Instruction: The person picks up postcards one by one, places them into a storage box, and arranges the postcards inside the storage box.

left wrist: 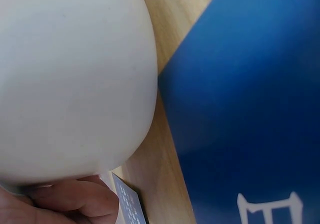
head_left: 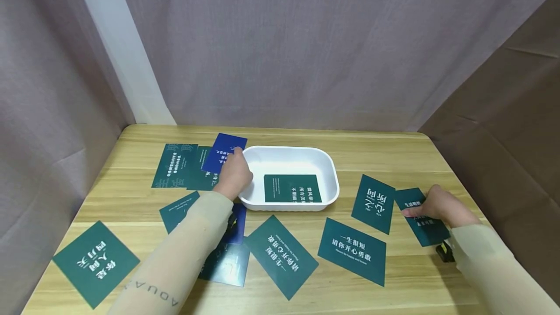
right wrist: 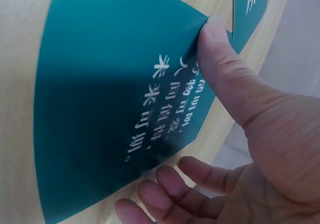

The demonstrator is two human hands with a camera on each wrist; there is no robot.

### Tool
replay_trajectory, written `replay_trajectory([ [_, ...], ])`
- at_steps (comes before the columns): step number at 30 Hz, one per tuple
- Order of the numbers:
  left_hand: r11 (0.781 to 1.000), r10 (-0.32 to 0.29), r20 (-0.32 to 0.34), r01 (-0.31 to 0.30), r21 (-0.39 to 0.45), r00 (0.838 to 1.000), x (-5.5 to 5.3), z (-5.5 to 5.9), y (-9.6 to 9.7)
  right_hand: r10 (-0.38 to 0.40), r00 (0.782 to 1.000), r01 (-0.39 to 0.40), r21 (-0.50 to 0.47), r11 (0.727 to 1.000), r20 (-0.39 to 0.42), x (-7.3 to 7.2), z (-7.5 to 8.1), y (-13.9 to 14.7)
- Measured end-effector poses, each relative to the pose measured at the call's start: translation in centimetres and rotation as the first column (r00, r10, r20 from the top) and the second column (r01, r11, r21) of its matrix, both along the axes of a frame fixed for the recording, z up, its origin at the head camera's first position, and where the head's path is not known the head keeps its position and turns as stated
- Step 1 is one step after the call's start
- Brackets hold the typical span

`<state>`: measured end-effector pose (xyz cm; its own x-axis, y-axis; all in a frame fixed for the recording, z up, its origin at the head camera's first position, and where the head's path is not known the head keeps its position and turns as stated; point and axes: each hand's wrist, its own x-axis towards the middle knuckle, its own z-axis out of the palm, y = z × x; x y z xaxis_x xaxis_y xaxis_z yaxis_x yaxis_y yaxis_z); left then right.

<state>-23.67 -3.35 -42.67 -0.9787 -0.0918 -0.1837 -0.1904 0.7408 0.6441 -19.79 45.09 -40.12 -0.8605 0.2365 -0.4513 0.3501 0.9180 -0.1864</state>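
My left hand point(head_left: 234, 174) is at the left end of the white tray point(head_left: 332, 179), pinching a blue card point(head_left: 224, 147) by its right side. That card lies over part of a green card. Curled left fingers point(left wrist: 85, 199) show beside the tray's white wall in the left wrist view. At the far right, my right hand point(head_left: 446, 206) grips a dark green card point(right wrist: 100, 109) with white lettering. Its thumb lies on one edge of the card, and the other fingers are curled at the opposite edge. Inside the tray lies another green card point(head_left: 288, 188).
Several green cards lie about the table, including one at the far left point(head_left: 96, 264), one in front of the tray point(head_left: 282, 256) and one left of my right hand point(head_left: 373, 203). Another blue card point(left wrist: 250, 104) is beneath the left forearm. Curtains point(head_left: 284, 47) hang behind the table.
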Motion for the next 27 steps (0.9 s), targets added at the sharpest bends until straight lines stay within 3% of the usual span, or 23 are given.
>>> replay_trajectory([
  [5,1.0,0.003,-0.001,-0.003,0.006,1.0,0.0,0.0,0.0,-0.029,0.999,0.029,0.01,1.0,0.019,-0.1,-0.2,0.2],
  [12,1.0,0.001,-0.004,-0.001,0.003,1.0,-0.1,-0.2,-0.1,-0.031,0.999,0.027,0.1,0.995,0.036,0.1,0.0,0.3],
  [16,1.0,0.003,-0.004,-0.003,-0.003,1.0,-0.1,-0.2,0.0,-0.027,1.0,0.027,0.108,0.994,-0.006,0.2,0.3,0.4],
  [20,1.0,0.0,-0.002,0.0,-0.011,1.0,-0.1,-0.2,0.0,-0.037,0.997,0.039,0.042,0.998,-0.067,0.2,0.4,1.0],
  [27,1.0,0.002,0.001,-0.002,0.001,1.0,0.0,-0.1,0.0,0.084,0.98,-0.088,-0.011,0.996,-0.182,0.1,1.5,1.9],
])
